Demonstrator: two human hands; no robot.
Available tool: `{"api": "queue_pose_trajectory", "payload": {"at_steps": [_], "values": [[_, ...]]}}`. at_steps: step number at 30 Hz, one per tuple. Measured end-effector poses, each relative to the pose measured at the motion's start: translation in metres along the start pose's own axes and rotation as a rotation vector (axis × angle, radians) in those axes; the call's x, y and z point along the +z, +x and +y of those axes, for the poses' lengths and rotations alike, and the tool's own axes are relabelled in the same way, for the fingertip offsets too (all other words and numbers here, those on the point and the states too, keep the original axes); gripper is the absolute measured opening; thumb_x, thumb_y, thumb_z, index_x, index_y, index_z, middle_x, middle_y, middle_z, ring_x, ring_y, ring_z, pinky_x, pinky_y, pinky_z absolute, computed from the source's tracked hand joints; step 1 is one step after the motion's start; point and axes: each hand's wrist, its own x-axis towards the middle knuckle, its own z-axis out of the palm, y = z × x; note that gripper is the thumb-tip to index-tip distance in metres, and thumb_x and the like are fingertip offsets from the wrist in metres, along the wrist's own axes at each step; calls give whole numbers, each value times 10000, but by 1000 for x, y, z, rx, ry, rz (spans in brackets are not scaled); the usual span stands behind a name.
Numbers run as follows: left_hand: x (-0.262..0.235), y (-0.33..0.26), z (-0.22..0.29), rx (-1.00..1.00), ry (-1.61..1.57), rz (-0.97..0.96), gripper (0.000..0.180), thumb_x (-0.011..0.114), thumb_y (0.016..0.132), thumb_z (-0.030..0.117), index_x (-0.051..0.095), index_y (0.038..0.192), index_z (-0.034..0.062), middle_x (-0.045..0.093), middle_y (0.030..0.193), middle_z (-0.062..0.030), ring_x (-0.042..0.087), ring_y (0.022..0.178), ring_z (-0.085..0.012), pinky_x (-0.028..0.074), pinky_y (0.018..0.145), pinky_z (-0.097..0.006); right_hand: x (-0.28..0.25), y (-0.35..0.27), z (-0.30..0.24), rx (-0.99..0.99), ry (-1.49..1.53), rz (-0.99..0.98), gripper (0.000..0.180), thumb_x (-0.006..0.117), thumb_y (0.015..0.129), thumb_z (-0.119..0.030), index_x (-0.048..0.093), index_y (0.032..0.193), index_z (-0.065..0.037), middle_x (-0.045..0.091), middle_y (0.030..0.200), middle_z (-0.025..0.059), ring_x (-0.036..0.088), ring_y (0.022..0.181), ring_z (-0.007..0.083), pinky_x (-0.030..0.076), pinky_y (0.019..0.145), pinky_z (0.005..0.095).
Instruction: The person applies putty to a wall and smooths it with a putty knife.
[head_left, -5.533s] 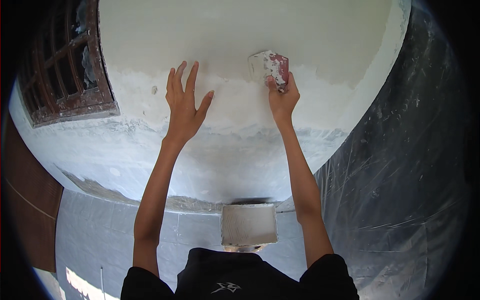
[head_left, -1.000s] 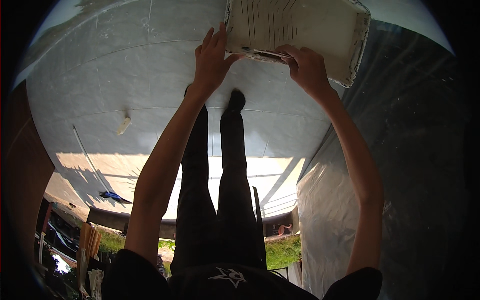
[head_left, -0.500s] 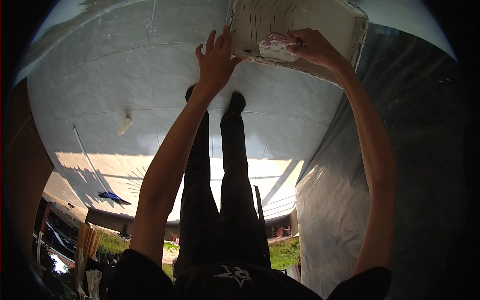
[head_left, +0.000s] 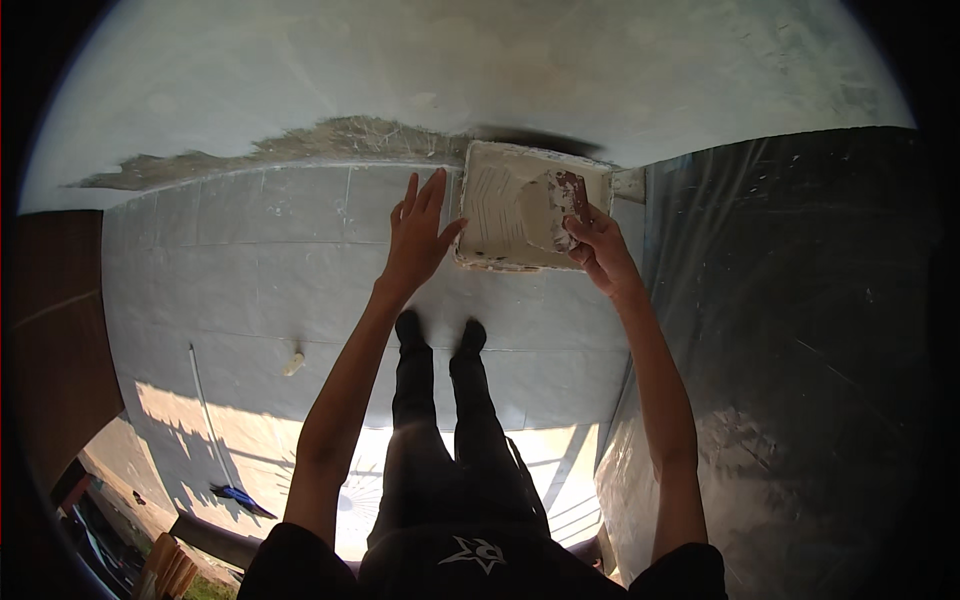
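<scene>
A shallow off-white paint tray (head_left: 490, 215) with a ribbed slope and stained rims lies ahead of me, close to the wall. My right hand (head_left: 605, 255) grips a flat, reddish-brown scraper (head_left: 570, 205) crusted with white paint, above the tray's right half. A pale patch of paint or putty spreads in the tray just left of the scraper. My left hand (head_left: 418, 235) is open at the tray's left rim, fingers spread forward. Its thumb reaches to the rim; I cannot tell whether it touches. What bears the tray is hidden.
A pale wall (head_left: 500, 70) with a rough grey strip at its foot rises ahead. Dark plastic sheeting (head_left: 780, 300) covers the right side. On the grey floor (head_left: 270, 290) to the left lie a small pale object (head_left: 294, 364) and a long-handled blue broom (head_left: 240, 498).
My view has tilted up, showing more wall. The scraper has moved right within the tray and turned, its reddish edge now upright on the right. My left hand stays spread beside the rim.
</scene>
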Motion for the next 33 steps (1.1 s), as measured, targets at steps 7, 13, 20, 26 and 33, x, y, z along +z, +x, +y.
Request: {"api": "queue_pose_trajectory", "payload": {"at_steps": [7, 13, 20, 26, 33], "values": [[-123, 47, 88, 189, -77, 188, 702, 617, 969, 309, 276, 1541, 89, 336, 1564, -120, 164, 1502, -347, 210, 1159, -529, 60, -52, -88, -360, 326, -16, 205, 645, 949, -85, 600, 1147, -56, 679, 941, 4, 602, 727, 50, 416, 506, 207], [-193, 86, 149, 359, -91, 306, 700, 612, 970, 326, 283, 1537, 81, 333, 1567, -121, 167, 1502, -347, 220, 1148, -526, 94, -77, -171, -560, 365, -6, 180, 625, 960, -79, 605, 1139, -72, 677, 965, -4, 603, 745, 60, 438, 553, 231], [-249, 135, 213, 558, -41, 471, 691, 595, 977, 335, 288, 1539, 76, 328, 1560, -137, 179, 1483, -390, 235, 1134, -528, 121, -94, -276, -776, 173, 178, 126, 647, 951, -95, 639, 1076, -91, 681, 899, -16, 597, 720, 58, 445, 555, 230], [-264, 177, 254, 566, 30, 592, 682, 580, 990, 350, 277, 1545, 95, 309, 1567, -134, 172, 1480, -403, 229, 1135, -541, 109, -73, -366, -1195, -209, 374, 173, 654, 942, -97, 652, 1110, -56, 681, 870, 7, 580, 665, 75, 443, 557, 249], [-257, 195, 275, 509, 43, 698, 682, 599, 978, 332, 285, 1544, 115, 306, 1555, -139, 185, 1464, -414, 229, 1135, -555, 112, -59, -424, -1941, -1301, 798, 506, 707, 723, 51, 706, 1175, -176, 740, 1019, 66, 568, 683, 195, 499, 569, 259]]}}
